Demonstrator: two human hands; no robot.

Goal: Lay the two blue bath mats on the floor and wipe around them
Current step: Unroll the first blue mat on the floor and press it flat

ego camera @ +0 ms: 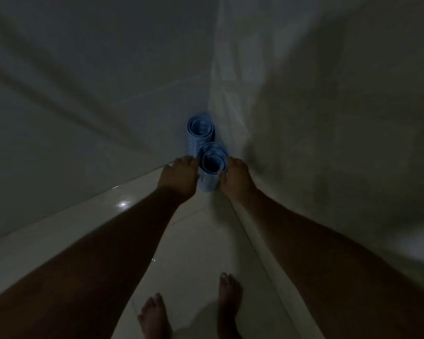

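Two blue bath mats stand rolled upright in the corner of the floor [201, 241], where two pale walls meet. The near rolled mat [209, 171] is clasped between the left hand [179, 177] and right hand [235, 179]. The far rolled mat [198, 133] stands just behind it. Bare feet [154, 316] stand on the glossy tiles.

Both bare arms stretch forward and down, nearly straight, drawing close together at the wrists. The left hand [181, 173] is palm-down, its fingers [190, 159] curled inward toward the right. The right hand [235, 178] mirrors it, fingers bent inward. The hands stay apart. Two bare feet [154, 316] stand below, toes forward.
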